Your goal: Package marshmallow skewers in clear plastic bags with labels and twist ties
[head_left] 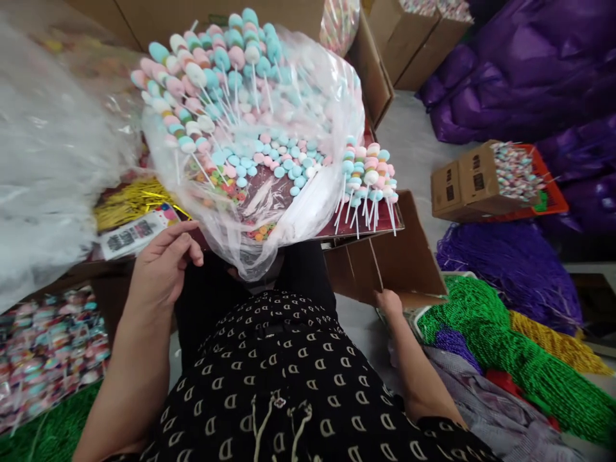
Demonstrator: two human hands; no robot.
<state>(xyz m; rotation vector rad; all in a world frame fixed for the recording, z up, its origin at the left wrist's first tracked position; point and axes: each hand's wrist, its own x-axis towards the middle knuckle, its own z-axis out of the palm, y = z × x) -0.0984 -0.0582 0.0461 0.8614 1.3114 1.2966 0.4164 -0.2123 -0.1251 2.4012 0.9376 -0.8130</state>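
Observation:
A large clear plastic bag (250,212) wraps a mound of pastel candy skewers (216,83) on white sticks, in pink, blue and cream. Further skewers (368,179) stand out from the bag's right side over a dark red board (359,226). My left hand (166,263) hangs just below the bag's lower edge with its fingers apart, holding nothing, close to a white printed card (137,234). My right hand (389,303) curls round the lower edge of a brown cardboard flap (389,256).
A cardboard box of candy skewers (486,179) sits on a red tray at right. Purple sacks (520,77), purple, green and yellow bead strands (500,333) and cartons (414,42) surround me. Wrapped sweets (48,353) lie at lower left, beside gold tinsel (132,202).

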